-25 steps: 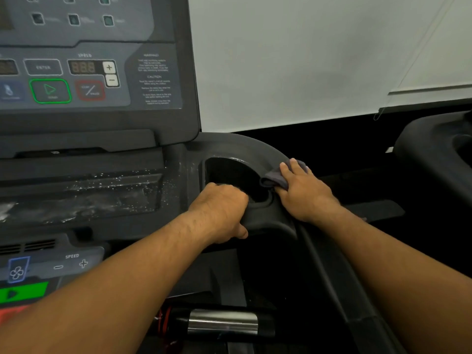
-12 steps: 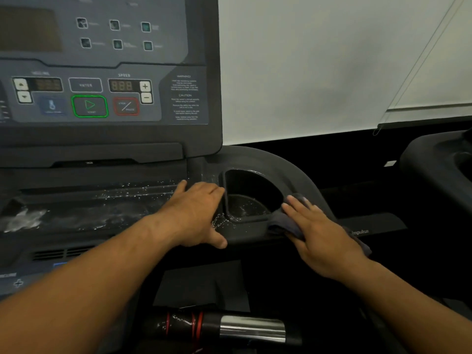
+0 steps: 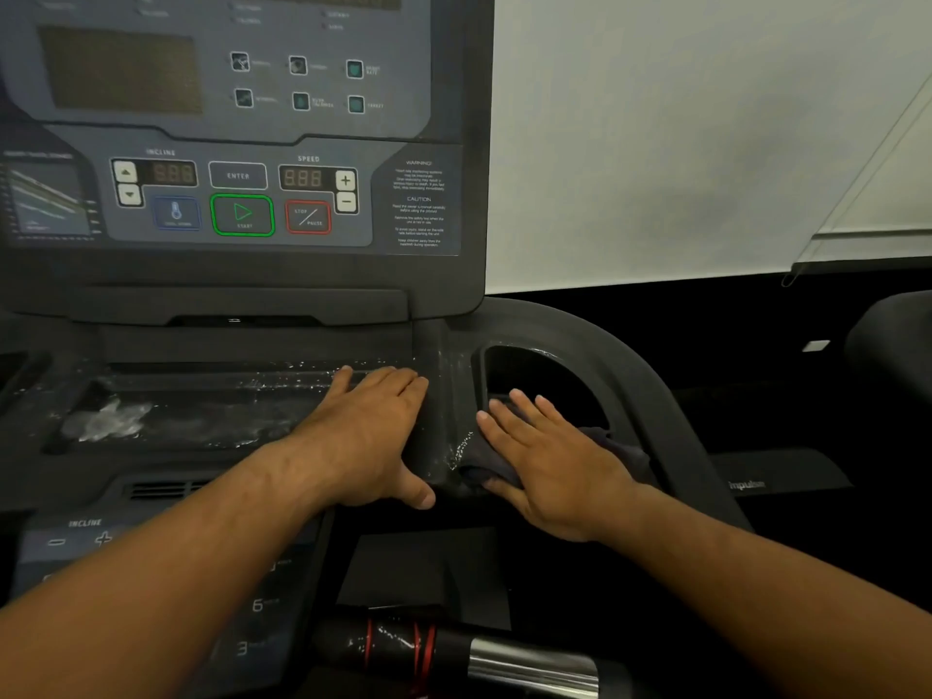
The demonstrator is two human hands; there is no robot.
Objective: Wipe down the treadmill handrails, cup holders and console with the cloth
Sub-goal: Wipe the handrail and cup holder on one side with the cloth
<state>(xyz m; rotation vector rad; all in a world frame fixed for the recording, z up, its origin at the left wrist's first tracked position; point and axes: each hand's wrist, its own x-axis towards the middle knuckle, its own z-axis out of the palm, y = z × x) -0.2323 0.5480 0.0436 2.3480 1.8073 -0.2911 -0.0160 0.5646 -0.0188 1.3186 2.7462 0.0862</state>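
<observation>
White wall (image 3: 681, 133) fills the background to the right of the treadmill console (image 3: 242, 194). Below the console runs a shallow tray (image 3: 201, 416), wet with droplets and carrying a patch of foam (image 3: 108, 421) near its left end. The cup holder (image 3: 539, 375) sits just right of the tray, recessed in a curved dark housing.

The left hand (image 3: 373, 436) lies flat, palm down, on the right end of the tray, fingers straight and pressed together, thumb extended toward the cup holder.

The right hand (image 3: 549, 461) presses the dark grey cloth (image 3: 623, 449) flat against the near rim of the cup holder. Its fingers are straight and slightly spread, with the tips reaching over the opening. Cloth shows beyond the hand on its right side and beneath the thumb.

A grip bar (image 3: 504, 658) with red rings and a chrome section lies at the lower edge of view.
</observation>
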